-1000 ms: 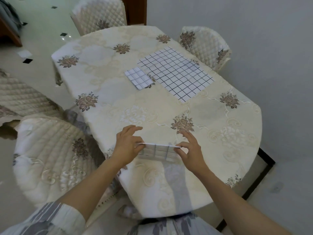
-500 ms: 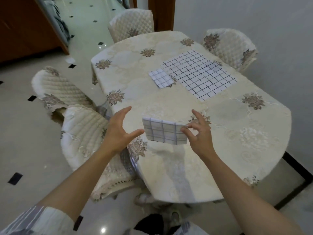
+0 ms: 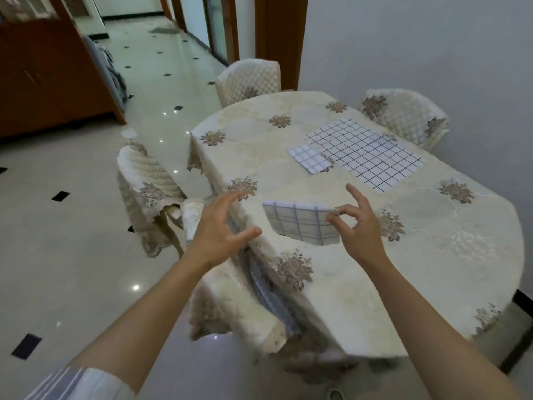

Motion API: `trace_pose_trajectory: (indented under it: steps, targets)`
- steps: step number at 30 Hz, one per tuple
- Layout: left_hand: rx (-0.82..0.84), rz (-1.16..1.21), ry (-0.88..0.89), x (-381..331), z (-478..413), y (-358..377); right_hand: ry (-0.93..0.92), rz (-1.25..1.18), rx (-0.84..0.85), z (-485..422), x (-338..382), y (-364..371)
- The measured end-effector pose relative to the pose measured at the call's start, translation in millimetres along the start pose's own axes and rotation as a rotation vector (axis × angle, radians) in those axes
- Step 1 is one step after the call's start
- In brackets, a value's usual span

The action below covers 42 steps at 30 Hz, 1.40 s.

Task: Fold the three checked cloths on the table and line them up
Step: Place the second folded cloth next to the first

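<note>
A second earlier both hands had pressed the small folded checked cloth [image 3: 301,223] flat at the near edge of the table [image 3: 432,269]; by this moment the left hand [image 3: 220,229] had let go and hung with its fingers spread wide and empty, at about nine o'clock from the cloth and out over the table's left edge. The right hand [image 3: 356,226] alone carried the cloth, thumb and forefinger pinching its right-hand corner while the other fingers stood fanned upward, so the folded piece hung lifted clear of the flowered tablecloth [image 3: 360,298], tilted and sagging a little toward its free side. At roughly twelve o'clock from it, well apart, another folded checked cloth [image 3: 310,158] lay flat on the table, and just beside that at its two o'clock lay the third checked cloth [image 3: 364,153], spread out full and not yet folded. The change suggested that folding of the second piece was finished and it was being carried off toward its folded neighbour to be set in line. By that reckoning two cloths were folded, one placed, and the large one remained; held by a single corner, the carried fold looked liable to droop open.
</note>
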<state>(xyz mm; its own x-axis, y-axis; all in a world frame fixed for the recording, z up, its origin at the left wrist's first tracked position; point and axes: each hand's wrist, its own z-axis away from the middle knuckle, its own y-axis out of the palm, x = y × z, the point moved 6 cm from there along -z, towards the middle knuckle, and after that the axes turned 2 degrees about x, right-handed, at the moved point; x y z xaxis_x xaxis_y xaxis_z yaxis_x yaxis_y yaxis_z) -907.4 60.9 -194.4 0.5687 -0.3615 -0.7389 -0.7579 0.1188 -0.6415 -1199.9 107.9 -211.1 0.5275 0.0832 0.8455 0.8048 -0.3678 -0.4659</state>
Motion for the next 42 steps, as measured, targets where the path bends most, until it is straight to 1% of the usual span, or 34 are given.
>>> trace_pose_trajectory:
  steps: [5,10,13,18,21,26,34,37,39,42]
  targets:
    - [0.045,0.001,0.012,43.5,4.5,-55.5,0.032,0.047,-0.047,9.9,39.2,57.4]
    - [0.081,-0.027,0.044,64.9,-18.2,-85.8,0.031,0.080,-0.073,5.2,68.8,104.6]
    - [0.106,-0.017,0.055,81.0,-41.7,-95.0,0.060,0.085,-0.095,-10.6,70.8,127.8]
    - [0.167,-0.056,0.083,116.3,-96.7,-106.7,0.101,0.013,-0.181,-49.9,55.9,168.4]
    - [0.233,-0.083,0.070,132.9,-139.1,-110.1,0.166,-0.015,-0.223,-75.8,45.9,187.0]
    - [0.319,-0.083,0.123,143.1,-210.3,-108.7,0.210,-0.006,-0.305,-116.5,43.0,192.3]
    - [0.447,-0.021,0.213,170.2,-303.8,-78.8,0.308,0.092,-0.429,-163.6,37.7,200.1]
    - [0.510,0.008,0.257,186.2,-337.9,-72.6,0.339,0.133,-0.484,-183.3,38.9,212.2]
    - [0.545,0.039,0.284,197.0,-362.7,-72.1,0.390,0.157,-0.531,-194.2,40.2,222.8]
    - [0.572,0.081,0.340,207.3,-397.5,-74.3,0.423,0.168,-0.579,-207.9,47.1,241.5]
